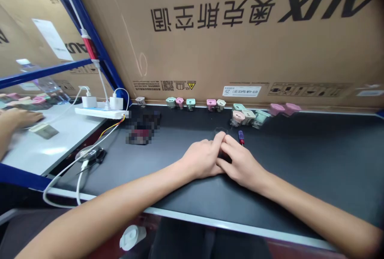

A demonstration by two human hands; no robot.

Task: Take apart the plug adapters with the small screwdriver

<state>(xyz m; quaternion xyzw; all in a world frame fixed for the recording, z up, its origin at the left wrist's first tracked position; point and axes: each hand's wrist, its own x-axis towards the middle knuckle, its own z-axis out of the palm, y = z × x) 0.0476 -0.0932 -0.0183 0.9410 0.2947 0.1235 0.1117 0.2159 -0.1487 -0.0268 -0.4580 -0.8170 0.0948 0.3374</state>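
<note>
My left hand [203, 157] and my right hand [240, 162] meet above the dark table mat, fingertips pressed together. The fingers of both are curled closed, and whatever lies between them is hidden. Just behind the fingertips shows a faint dark, thin shape [220, 130], too unclear to name. A screwdriver [241, 137] with a blue and red handle lies right behind my right hand. Farther back stands a cluster of small pastel plastic pieces, among them a peach one [238, 117], a cream one [249, 116] and a green one [261, 117].
More small pieces, such as a pink one [211, 103], line the foot of the large cardboard panel [204, 55]. At left are a white power strip [100, 113], cables and a blue frame post [102, 47]. Beyond it, another person's hand [21, 118] is over a white table.
</note>
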